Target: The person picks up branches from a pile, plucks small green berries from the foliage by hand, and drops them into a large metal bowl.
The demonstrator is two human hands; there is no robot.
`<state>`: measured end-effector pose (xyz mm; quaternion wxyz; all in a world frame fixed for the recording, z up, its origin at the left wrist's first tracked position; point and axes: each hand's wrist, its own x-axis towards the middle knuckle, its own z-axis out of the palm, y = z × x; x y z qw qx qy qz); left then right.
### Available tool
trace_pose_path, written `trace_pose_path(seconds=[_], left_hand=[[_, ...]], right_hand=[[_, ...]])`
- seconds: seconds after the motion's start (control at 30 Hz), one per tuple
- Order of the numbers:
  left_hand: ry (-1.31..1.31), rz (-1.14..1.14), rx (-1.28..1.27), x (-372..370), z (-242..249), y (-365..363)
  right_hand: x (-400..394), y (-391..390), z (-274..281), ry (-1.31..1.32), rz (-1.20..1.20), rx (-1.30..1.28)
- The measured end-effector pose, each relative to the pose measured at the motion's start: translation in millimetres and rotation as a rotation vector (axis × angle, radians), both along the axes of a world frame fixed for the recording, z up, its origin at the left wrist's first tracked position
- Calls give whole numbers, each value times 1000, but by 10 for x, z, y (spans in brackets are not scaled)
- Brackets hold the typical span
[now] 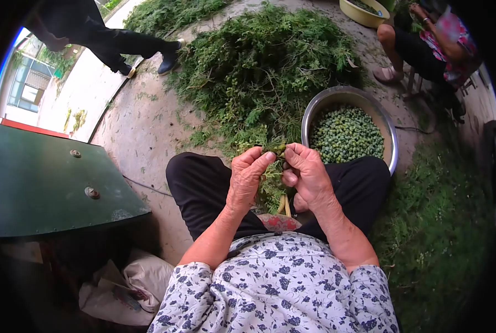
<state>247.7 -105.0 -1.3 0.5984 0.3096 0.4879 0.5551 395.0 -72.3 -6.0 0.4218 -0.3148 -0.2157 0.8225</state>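
Above my lap, my left hand pinches a green conifer sprig between thumb and finger. My right hand is closed at the other end of the sprig, fingertips close to the left ones. Leafy green stems show below and between the hands. Right of my right hand stands a metal basin holding many small green cones. A large heap of cut conifer branches lies on the ground just beyond my hands.
A green metal panel with bolts stands at left, above pale sacks. More greenery covers the ground at right. One person stands at upper left; another sits at upper right near a yellow basin.
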Motion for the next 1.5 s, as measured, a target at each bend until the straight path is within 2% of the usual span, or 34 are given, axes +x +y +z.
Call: trace_pose_path(seconds=[0.17, 0.4, 0.47, 0.6, 0.67, 0.8, 0.93, 1.0, 1.07, 1.3, 1.37, 1.4, 1.47, 1.5], left_hand=[[-92, -32, -106, 70, 124, -8], [-234, -124, -165, 52, 228, -37], [-440, -105, -222, 34, 220, -59], [-369, -71, -140, 23, 170, -77], [-170, -55, -143, 30, 188, -80], [-85, -84, -130, 82, 212, -81], [-107, -87, -148, 135, 312, -88], [-109, -108, -162, 124, 306, -95], [-186, -164, -147, 103, 281, -90], [-245, -231, -171, 71, 226, -109], [-298, -189, -154, 50, 159, -102], [-296, -189, -152, 62, 164, -98], [-184, -127, -127, 104, 194, -77], [-155, -112, -129, 105, 179, -77]], right_hand=[[78, -20, -8, 184, 124, -96], [165, 5, -19, 232, 205, -63], [198, 28, -29, 370, 256, -80], [190, 80, -62, 279, 103, 15], [172, 76, 66, 88, -46, 3], [162, 16, 61, 41, 95, 81], [110, -14, 29, -138, 131, 106], [110, -15, 34, -94, 150, 62], [102, -19, -28, 74, 184, -21], [185, 7, -51, 127, 266, -77], [186, 22, -95, 334, 210, -153], [162, 14, -73, 335, 210, -151], [101, -6, 12, 24, 53, -58], [136, 5, 49, 35, 94, -53]])
